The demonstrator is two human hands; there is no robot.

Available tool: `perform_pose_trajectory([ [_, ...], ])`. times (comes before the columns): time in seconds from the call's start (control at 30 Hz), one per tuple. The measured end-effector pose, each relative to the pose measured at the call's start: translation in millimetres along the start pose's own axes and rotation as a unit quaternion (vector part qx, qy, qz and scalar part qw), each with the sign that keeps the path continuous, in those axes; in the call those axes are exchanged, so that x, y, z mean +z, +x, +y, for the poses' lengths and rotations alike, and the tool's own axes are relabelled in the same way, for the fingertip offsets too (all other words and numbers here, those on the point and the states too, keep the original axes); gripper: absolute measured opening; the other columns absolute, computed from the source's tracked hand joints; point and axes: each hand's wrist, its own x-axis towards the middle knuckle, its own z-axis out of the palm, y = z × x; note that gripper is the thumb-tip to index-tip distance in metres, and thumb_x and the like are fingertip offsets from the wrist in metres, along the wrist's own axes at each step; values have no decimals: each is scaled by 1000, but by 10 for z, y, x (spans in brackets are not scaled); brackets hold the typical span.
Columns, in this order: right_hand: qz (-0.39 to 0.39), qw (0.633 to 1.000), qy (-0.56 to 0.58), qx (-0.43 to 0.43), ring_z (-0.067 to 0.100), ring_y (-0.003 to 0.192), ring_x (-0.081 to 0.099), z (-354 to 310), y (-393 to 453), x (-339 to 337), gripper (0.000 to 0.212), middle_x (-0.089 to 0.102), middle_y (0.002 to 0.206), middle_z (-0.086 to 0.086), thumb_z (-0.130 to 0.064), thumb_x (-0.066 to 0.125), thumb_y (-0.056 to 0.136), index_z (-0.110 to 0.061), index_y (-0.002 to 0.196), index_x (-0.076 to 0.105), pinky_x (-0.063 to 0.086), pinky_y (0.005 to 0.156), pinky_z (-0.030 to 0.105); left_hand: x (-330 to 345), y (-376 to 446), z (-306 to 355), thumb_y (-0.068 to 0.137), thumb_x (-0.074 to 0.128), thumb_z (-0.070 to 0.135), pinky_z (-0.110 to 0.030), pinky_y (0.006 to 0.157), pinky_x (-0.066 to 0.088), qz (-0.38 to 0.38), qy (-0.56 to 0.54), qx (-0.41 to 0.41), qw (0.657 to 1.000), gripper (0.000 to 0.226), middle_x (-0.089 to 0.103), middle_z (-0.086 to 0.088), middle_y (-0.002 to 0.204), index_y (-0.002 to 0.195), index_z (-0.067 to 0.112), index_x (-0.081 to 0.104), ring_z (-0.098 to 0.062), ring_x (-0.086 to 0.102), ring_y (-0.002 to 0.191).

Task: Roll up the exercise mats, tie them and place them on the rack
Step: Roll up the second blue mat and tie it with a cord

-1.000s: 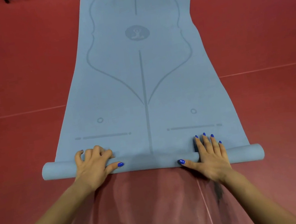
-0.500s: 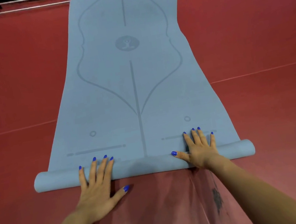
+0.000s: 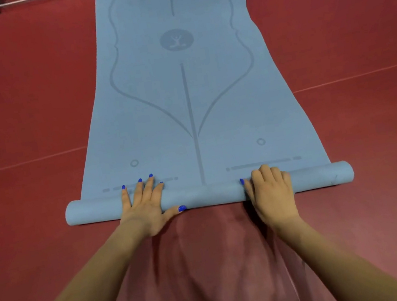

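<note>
Since a moment ago your right hand [image 3: 271,190] has curled over the roll [image 3: 209,195] — your left hand [image 3: 146,205] presses flat, fingers straight; one mat [image 3: 185,105] lies on the floor [image 3: 15,101].

Evenly lit from overhead, soft shadows beneath forearms, no glare, slight overall softness, pronounced wide-angle bowing toward edges.
</note>
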Motion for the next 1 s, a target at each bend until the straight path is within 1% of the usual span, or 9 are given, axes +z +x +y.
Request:
perform_pose_trajectory([
  [0.07, -10, 998, 56, -26, 30, 94, 57, 56, -229, 30, 39, 63, 95, 10, -37, 43, 90, -6, 98, 65, 34, 89, 39, -34, 38, -3, 74, 12, 84, -53, 115, -13, -12, 13, -3, 1000, 98, -15, 3, 160, 153, 26, 1, -19, -15, 147],
  [0.13, -62, 993, 100, -33, 24, 132, 38, 116, -438, 81, 57, 52, 137, 9, -41, 41, 92, -6, 136, 48, 19, 113, 39, -59, 59, -6, 77, 13, 84, -53, 115, -14, -15, 25, -1, 1000, 96, -15, 2, 160, 153, 27, -1, -19, -15, 147],
  [0.2, -109, 989, 91, -32, 18, 143, 17, 173, -480, 103, 68, 32, 152, 3, -49, 37, 92, -11, 148, 29, 3, 117, 36, -7, 62, -22, 63, -3, 92, -51, 113, -17, 4, 25, 10, 1000, 109, -14, 2, 160, 152, 29, -7, -19, -16, 147],
  [0.3, -170, 983, 58, -47, 19, 142, 17, 207, -294, 95, 74, 33, 152, 4, -59, 33, 90, -13, 147, 31, -3, 116, 33, 52, 35, -144, 47, -28, 90, -45, 111, -22, 60, 27, 56, 996, 117, -6, 0, 161, 148, 31, -19, -21, -9, 148],
  [0.43, -203, 976, 50, -56, 23, 146, 15, 236, -32, 79, 97, 25, 156, 2, -79, 14, 76, -18, 150, 23, -16, 112, 27, 142, -14, -245, 89, -1, 73, -39, 112, -11, 135, 56, 112, 983, 86, 41, -14, 148, 152, 17, 16, -38, 36, 136],
  [0.6, -293, 955, 43, -20, 17, 147, -3, 198, 309, 87, 119, 5, 160, -2, -88, 6, 50, -26, 152, 10, -10, 115, 37, 185, 13, -141, 72, -5, 83, -40, 111, -21, 152, -12, 52, 987, 97, -22, -2, 153, 143, 18, -21, -24, -16, 145],
  [0.8, -275, 961, 11, -43, 26, 129, 34, 222, 455, 90, 139, 36, 138, 7, -97, -9, 36, -25, 151, 15, 8, 112, 37, -2, 218, -138, 91, 51, 53, -48, 116, 2, 154, -4, 58, 986, 71, 41, -14, 140, 149, 18, 30, -33, 30, 135],
  [0.87, -224, 973, 27, -56, 32, 112, 47, 229, 417, 145, 134, 49, 119, 12, -95, -15, 48, -17, 142, 40, 16, 104, 36, -37, 248, -135, 87, 55, 54, -46, 115, 8, 156, -12, 53, 986, 66, 50, -9, 127, 143, 21, 40, -30, 39, 125],
  [1.0, -205, 975, 34, -77, 32, 103, 48, 261, 393, 129, 83, 52, 109, 12, -75, 26, 78, -16, 128, 53, 17, 99, 35, -85, 242, -143, 85, 53, 59, -40, 106, 20, 172, 22, 53, 983, 64, 54, -3, 124, 140, 26, 44, -29, 44, 120],
])
